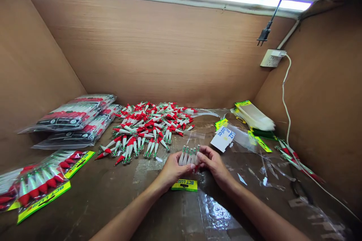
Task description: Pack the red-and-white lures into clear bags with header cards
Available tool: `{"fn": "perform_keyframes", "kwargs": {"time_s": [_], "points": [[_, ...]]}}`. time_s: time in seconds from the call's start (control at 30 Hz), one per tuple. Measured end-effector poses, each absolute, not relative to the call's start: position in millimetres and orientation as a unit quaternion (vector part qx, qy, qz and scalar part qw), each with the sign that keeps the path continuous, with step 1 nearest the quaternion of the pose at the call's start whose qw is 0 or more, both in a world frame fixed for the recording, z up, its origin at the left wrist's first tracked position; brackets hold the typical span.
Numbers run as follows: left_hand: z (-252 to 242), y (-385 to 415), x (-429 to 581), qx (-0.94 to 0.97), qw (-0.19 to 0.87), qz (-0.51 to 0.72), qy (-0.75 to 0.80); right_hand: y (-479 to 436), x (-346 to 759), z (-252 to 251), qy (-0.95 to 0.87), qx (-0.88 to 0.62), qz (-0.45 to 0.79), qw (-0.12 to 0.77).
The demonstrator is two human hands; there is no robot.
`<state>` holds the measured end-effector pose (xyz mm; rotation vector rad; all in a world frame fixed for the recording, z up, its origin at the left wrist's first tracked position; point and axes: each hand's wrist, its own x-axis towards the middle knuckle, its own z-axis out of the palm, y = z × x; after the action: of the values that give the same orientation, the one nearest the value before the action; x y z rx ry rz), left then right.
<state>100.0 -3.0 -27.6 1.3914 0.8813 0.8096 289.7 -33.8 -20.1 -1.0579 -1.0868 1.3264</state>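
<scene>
My left hand (174,168) and my right hand (212,162) meet at the middle of the table, both closed on a clear packet (189,157) holding several white lures with green ends. The packet's yellow label card (184,185) lies below my left thumb. Just beyond my hands spreads a big pile of red-and-white lures (149,126).
Filled packets with yellow labels (42,186) lie at the left front, stacked bags (73,118) behind them. Empty clear bags and yellow cards (251,120) sit at the right rear, loose lures (294,160) by the right wall, and a white cable (285,101) runs from a socket.
</scene>
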Motion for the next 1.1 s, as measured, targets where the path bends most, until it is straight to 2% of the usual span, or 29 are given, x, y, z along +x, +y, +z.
{"fn": "perform_keyframes", "kwargs": {"time_s": [0.13,0.27,0.4,0.5,0.63,1.1], "points": [[-26,-4,101,0.605,0.611,0.342,0.379,-27,301,-7,-0.448,-0.460,0.510,0.572],[-27,-5,102,0.608,0.614,0.334,0.375,-24,308,0,-0.498,-0.473,0.466,0.558],[-27,-6,102,0.607,0.625,0.326,0.366,-27,314,3,-0.540,-0.497,0.351,0.581],[-27,-6,102,0.608,0.620,0.333,0.368,-31,322,7,-0.653,-0.485,0.257,0.522],[-28,-6,103,0.606,0.614,0.340,0.375,-32,328,12,-0.730,-0.475,0.192,0.453],[-19,-10,100,0.588,0.647,0.310,0.373,-36,339,26,-0.790,-0.435,0.162,0.401]]}}
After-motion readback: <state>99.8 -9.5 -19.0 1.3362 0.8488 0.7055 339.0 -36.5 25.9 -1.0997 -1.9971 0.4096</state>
